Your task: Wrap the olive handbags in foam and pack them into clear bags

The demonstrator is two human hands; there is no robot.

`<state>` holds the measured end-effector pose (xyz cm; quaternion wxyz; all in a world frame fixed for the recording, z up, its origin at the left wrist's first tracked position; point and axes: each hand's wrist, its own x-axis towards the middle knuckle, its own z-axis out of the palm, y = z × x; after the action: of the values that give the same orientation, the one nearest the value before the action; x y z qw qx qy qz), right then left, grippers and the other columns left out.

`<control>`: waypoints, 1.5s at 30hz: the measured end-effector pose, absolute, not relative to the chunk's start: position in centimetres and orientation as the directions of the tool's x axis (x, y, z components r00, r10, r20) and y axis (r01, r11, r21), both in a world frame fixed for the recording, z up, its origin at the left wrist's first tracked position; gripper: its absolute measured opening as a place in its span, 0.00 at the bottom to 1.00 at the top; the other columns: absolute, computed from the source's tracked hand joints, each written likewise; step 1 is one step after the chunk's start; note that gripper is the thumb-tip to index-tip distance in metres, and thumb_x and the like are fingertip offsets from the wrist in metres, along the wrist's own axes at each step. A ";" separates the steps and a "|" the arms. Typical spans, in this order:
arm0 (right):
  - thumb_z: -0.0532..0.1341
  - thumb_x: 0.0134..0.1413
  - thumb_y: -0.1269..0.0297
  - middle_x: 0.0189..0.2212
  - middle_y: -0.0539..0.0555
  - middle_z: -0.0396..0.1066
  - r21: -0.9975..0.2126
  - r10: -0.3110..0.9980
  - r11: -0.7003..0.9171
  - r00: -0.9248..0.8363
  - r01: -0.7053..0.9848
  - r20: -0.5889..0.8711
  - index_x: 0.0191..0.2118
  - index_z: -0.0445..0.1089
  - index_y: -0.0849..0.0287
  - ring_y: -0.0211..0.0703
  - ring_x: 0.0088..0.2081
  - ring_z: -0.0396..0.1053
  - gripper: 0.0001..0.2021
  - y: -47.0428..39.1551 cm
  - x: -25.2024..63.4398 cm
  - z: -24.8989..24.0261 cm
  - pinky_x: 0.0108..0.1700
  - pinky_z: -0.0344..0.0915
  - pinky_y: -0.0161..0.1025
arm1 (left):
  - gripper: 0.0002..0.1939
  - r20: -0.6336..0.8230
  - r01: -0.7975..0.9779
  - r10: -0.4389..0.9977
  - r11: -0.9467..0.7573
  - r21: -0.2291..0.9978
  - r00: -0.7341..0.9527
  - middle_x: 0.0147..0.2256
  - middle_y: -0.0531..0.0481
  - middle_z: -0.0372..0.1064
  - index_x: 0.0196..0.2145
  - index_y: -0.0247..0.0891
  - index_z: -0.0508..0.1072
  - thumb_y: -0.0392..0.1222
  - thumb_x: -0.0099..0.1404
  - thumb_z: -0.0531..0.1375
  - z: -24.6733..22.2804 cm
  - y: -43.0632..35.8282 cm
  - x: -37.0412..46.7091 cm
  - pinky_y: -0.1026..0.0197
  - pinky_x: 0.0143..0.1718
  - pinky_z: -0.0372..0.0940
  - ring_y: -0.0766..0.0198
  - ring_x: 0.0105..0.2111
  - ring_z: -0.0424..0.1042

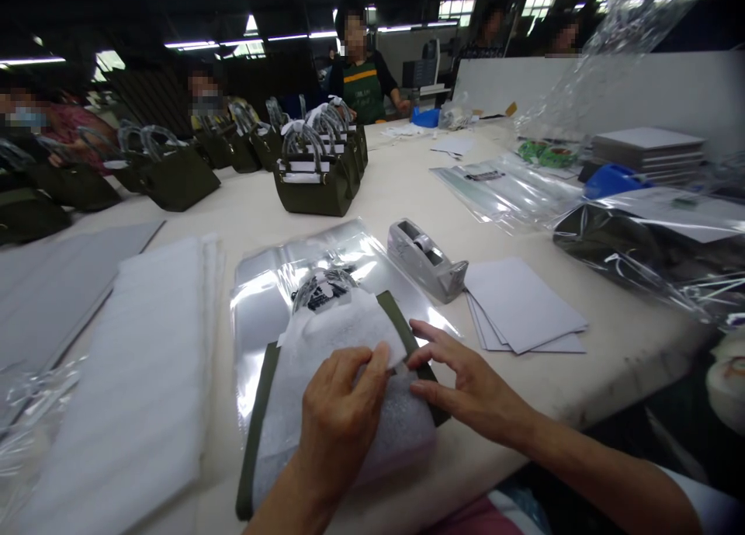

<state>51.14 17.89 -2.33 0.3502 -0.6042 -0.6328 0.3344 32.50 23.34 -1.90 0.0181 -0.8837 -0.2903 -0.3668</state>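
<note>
A dark green handbag (256,442) lies before me, its front covered by a thin white foam sheet (326,349). Its handle (320,290), in clear wrap, points away from me. My left hand (343,407) is closed on the sheet near the middle, fingertips pressed together on the flap's edge. Beside the bag's right edge is my right hand (466,380), fingers spread and thumb and fingertips near the sheet's corner. A small, pale, shiny piece that looks like tape (401,369) lies between the two hands. Under the bag is a stack of clear plastic bags (268,302).
A tape dispenser (427,259) and white cards (524,306) lie to the right. Folded white foam sheets (128,364) are at left. Wrapped-handle handbags (314,182) stand farther back. A plastic-covered dark bag (640,240) sits at right. Several people, including one in a green apron (364,92), are beyond.
</note>
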 end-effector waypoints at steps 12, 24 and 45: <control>0.56 0.47 0.75 0.35 0.52 0.65 -0.909 0.994 0.080 0.039 0.409 0.105 0.24 0.64 0.61 0.40 0.41 0.64 0.05 19.8 50.0 -2.3 0.43 0.61 0.35 | 0.11 0.612 0.282 0.228 -0.959 0.008 0.758 0.31 0.45 0.67 0.42 0.25 0.68 0.29 0.60 0.55 -1.9 23.0 32.2 0.58 0.34 0.65 0.62 0.34 0.66; 0.58 0.45 0.72 0.47 0.55 0.64 -0.890 0.995 0.010 0.080 0.456 0.052 0.26 0.69 0.60 0.45 0.49 0.63 0.03 20.3 50.1 -2.8 0.49 0.60 0.41 | 0.12 0.511 0.297 0.253 -0.955 -0.005 0.821 0.32 0.43 0.67 0.42 0.24 0.67 0.29 0.60 0.54 -2.6 21.9 32.2 0.57 0.34 0.66 0.59 0.36 0.66; 0.57 0.49 0.77 0.50 0.58 0.60 -0.443 0.785 0.585 -0.338 0.679 0.520 0.36 0.66 0.59 0.49 0.54 0.57 0.09 15.8 51.4 -4.0 0.56 0.56 0.53 | 0.16 0.466 0.397 0.398 -0.912 0.106 0.790 0.39 0.45 0.66 0.46 0.31 0.65 0.38 0.60 0.55 -3.3 20.7 30.8 0.57 0.40 0.64 0.58 0.43 0.64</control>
<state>51.43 15.79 -4.00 0.3596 -0.4493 -0.8145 0.0735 30.85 20.68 -3.33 -0.0016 -0.9462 -0.2099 -0.2464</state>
